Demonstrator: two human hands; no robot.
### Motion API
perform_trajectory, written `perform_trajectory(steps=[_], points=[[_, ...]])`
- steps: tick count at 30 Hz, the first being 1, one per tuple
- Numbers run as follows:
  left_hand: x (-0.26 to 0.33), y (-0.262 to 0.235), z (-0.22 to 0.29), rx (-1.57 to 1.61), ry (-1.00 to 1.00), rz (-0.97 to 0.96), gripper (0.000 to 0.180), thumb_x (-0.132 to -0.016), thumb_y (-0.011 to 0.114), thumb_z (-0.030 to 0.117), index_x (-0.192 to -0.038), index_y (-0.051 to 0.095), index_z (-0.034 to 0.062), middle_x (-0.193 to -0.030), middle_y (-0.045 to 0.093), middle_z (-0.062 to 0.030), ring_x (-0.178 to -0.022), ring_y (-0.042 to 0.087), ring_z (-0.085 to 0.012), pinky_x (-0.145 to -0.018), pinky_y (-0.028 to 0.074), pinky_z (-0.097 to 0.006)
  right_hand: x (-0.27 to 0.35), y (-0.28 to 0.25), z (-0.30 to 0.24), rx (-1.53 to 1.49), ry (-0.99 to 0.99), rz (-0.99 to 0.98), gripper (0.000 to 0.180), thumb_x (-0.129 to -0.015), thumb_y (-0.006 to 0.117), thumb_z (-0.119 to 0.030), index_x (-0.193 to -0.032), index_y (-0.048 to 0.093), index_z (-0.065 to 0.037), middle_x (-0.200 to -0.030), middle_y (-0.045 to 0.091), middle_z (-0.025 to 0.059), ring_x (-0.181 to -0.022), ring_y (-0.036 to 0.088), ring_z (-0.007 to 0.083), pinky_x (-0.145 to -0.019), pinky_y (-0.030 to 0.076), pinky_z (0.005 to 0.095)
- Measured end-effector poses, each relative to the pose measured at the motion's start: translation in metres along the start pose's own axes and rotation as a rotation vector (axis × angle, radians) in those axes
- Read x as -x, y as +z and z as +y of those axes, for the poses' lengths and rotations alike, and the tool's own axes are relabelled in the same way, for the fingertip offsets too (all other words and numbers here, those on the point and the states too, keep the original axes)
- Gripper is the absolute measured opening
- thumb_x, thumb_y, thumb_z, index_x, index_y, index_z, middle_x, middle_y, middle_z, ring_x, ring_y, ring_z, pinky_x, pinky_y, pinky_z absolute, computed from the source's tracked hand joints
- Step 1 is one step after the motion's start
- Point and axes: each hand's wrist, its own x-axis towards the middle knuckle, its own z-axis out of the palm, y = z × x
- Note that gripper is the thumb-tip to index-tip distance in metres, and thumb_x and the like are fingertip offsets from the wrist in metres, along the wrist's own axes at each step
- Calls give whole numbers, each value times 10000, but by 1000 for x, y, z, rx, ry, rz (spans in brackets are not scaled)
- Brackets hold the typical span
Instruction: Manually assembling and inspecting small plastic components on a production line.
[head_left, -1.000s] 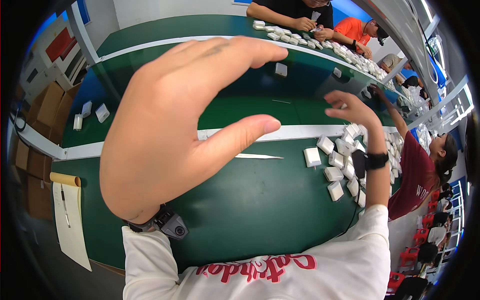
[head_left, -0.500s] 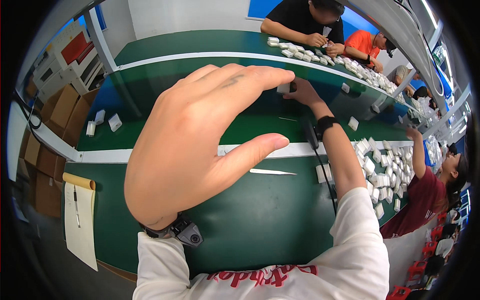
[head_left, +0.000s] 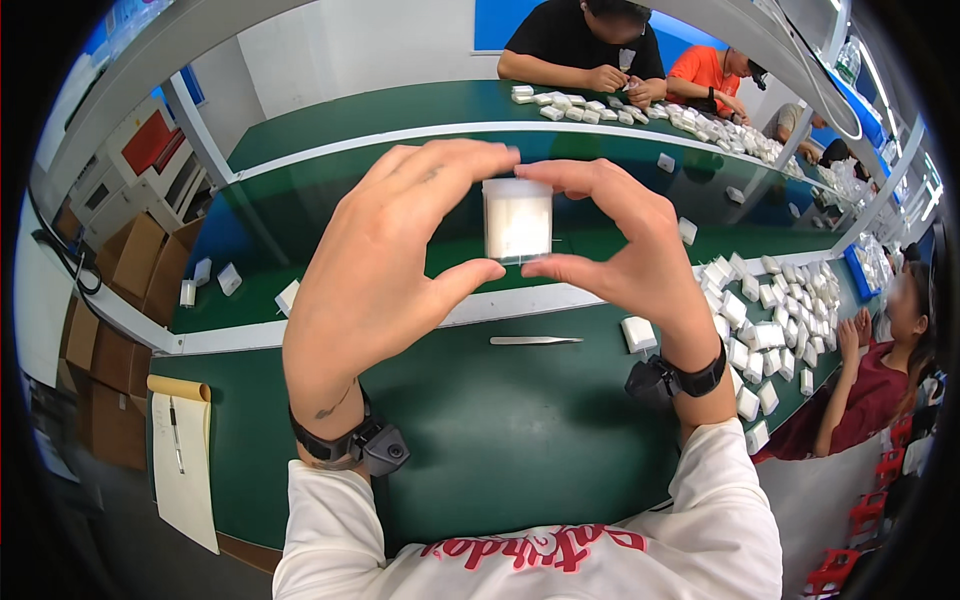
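A small clear box (head_left: 518, 222) with white contents is raised above the bench, upright between my two hands. My right hand (head_left: 632, 228) grips its right side, the index finger over the top edge and the thumb under the bottom. Around the left side curves my left hand (head_left: 375, 245), thumb near the lower left corner and other fingers just above the top, blurred. Whether its fingertips touch the box I cannot make out. Below on the green bench (head_left: 480, 440) lie metal tweezers (head_left: 536, 340). One white box (head_left: 638, 334) stands by my right wrist.
A heap of similar boxes (head_left: 765, 335) covers the right side. A white rail (head_left: 250, 336) crosses behind my hands, with several boxes beyond it. A notepad (head_left: 185, 480) with a pen (head_left: 176, 437) lies left. Co-workers sit opposite; another person (head_left: 860, 385) is at the right.
My right hand has come back from beyond the rail, bringing the box beside my left hand. My left hand stays apart-fingered. The person at the right has lowered an arm.
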Motion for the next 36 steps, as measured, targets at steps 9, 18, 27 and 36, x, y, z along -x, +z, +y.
perform_trajectory(steps=[9,18,27,36], points=[[-1,5,1,15,98,-30,628,-581,847,107,-1177,665,32,-1147,682,-123,-1049,631,-301,-937,484,-381,6,-14,-7,68,-89,56,577,-651,874,-180,-1170,665,-39,-1063,696,100,-869,639,273,-774,527,353],[0,5,1,174,13,-78,563,-675,828,157,-1187,656,-3,-928,676,-120,-805,598,-187,-735,467,-290,7,-7,-8,-141,-15,82,593,-708,848,-136,-1246,615,-45,-978,697,79,-828,670,213,-783,546,333],[-2,17,6,288,-88,21,792,-603,884,110,-1320,554,55,-719,646,-29,-658,561,-111,-687,450,-239,15,5,-8,-660,289,64,637,-836,761,-76,-1375,427,-20,-871,708,79,-785,660,103,-725,521,253],[-3,12,3,192,-4,115,639,-579,895,128,-1169,657,66,-693,658,-26,-656,590,-97,-636,447,-232,14,9,-7,-433,102,85,724,-710,890,-188,-1280,474,-23,-797,705,79,-689,676,124,-654,514,246]])
